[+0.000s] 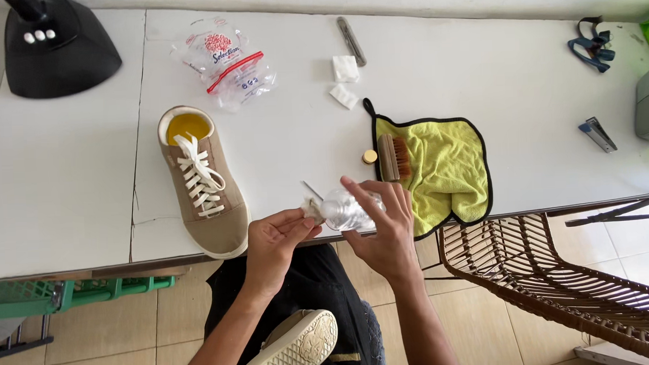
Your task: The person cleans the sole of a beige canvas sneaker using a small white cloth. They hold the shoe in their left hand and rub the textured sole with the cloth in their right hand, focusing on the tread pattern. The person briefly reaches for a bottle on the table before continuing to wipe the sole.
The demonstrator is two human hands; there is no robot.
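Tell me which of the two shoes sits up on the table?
The tan shoe with white laces stands upright on the white table, left of the hands. The other shoe lies sole-up on the person's lap, below the table edge.

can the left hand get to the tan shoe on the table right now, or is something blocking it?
Probably not right away. The path to the tan shoe looks free, with bare white table between, but the left hand is pinching a small white pad against the clear bottle held by the right hand.

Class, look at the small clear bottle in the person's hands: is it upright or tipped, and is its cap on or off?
Tipped: the clear bottle lies sideways in the right hand, mouth toward the left hand. Probably off: a small gold cap lies on the table.
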